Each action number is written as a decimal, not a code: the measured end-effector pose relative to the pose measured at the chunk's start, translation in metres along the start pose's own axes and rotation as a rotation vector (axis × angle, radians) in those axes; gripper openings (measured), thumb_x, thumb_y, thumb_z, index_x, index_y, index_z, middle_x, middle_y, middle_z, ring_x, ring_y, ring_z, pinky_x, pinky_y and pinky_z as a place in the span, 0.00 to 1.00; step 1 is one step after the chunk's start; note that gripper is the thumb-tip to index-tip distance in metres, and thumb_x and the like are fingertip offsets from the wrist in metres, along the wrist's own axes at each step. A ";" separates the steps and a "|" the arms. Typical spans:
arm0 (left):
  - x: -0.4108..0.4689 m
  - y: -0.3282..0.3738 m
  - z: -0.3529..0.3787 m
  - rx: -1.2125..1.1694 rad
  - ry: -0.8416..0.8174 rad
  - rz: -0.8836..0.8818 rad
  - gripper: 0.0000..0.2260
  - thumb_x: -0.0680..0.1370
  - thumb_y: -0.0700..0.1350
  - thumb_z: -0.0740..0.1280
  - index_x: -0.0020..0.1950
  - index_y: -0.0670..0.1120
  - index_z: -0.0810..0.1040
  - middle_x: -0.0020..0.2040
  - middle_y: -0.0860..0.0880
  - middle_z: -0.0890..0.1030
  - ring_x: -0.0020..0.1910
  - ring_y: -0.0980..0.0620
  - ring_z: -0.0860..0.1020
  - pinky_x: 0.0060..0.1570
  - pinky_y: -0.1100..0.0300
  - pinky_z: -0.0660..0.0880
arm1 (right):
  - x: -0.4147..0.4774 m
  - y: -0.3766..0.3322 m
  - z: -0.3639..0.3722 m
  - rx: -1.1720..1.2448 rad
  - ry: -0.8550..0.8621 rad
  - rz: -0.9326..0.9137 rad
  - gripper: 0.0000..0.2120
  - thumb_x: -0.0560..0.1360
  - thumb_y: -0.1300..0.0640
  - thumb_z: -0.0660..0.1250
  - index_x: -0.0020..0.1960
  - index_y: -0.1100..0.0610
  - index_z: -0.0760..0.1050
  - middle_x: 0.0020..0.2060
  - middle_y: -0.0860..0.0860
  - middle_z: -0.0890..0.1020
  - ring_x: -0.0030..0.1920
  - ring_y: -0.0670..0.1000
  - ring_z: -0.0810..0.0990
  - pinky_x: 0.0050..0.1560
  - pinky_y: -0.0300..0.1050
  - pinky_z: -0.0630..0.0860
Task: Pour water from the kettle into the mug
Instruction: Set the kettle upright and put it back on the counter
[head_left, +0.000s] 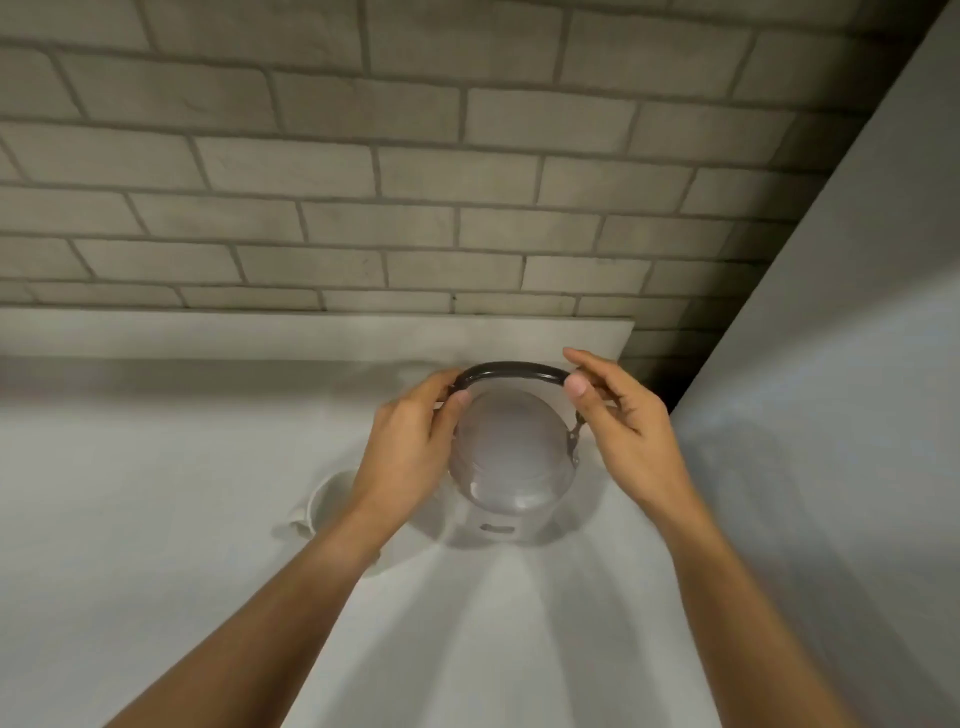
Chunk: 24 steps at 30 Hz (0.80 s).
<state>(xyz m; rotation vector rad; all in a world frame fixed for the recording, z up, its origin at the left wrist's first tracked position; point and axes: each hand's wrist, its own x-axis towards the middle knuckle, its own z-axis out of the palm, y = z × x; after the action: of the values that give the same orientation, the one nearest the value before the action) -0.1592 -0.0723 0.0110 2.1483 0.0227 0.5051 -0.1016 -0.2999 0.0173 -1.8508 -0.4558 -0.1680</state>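
Two bare forearms reach in from the bottom edge, over a pale grey tabletop (156, 519), toward a kettle (511, 457) that sits near the back of the surface. Seen from above, the kettle is a rounded, silvery-grey pot with a domed lid and a dark arched handle (511, 370) standing upright over it. On the handle's left end, the left hand (410, 457) pinches the bar between thumb and curled fingers, its palm lying against the kettle's left side. At the right end, the right hand (623, 415) pinches the bar between thumb and forefinger, the other fingers loosely bent just beside the metal hinge bracket (574, 439) on the kettle's right flank. A white mug (324, 501) stands on the tabletop just left of the kettle, largely hidden behind the left wrist; only part of its rim and a small handle pointing to the left show. Behind the kettle runs a low pale ledge (260, 332), and above it a wall of grey brick-shaped tiles (363, 156). A plain grey panel (831, 364) rises along the right side.
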 end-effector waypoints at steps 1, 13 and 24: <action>0.006 -0.003 0.000 -0.012 0.010 -0.020 0.12 0.86 0.48 0.64 0.68 0.48 0.80 0.53 0.51 0.88 0.50 0.49 0.85 0.52 0.60 0.78 | 0.002 0.006 -0.002 0.007 -0.004 0.021 0.14 0.84 0.46 0.66 0.69 0.37 0.77 0.58 0.38 0.85 0.60 0.40 0.83 0.61 0.40 0.80; 0.116 -0.062 0.020 -0.031 -0.020 -0.187 0.11 0.84 0.51 0.66 0.66 0.58 0.81 0.48 0.52 0.87 0.38 0.56 0.86 0.48 0.60 0.82 | 0.107 0.074 0.034 -0.084 0.038 0.052 0.17 0.85 0.53 0.63 0.73 0.54 0.78 0.59 0.52 0.87 0.57 0.54 0.86 0.62 0.58 0.81; 0.160 -0.107 0.035 -0.033 -0.116 -0.270 0.12 0.84 0.47 0.67 0.67 0.51 0.81 0.53 0.45 0.86 0.53 0.42 0.85 0.58 0.43 0.81 | 0.155 0.113 0.063 -0.077 -0.030 0.185 0.16 0.86 0.54 0.63 0.72 0.53 0.79 0.56 0.52 0.87 0.59 0.56 0.85 0.63 0.59 0.80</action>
<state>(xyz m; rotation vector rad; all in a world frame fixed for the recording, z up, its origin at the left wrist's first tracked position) 0.0178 -0.0034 -0.0358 2.0979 0.2351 0.2226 0.0773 -0.2352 -0.0506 -1.9623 -0.3002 -0.0330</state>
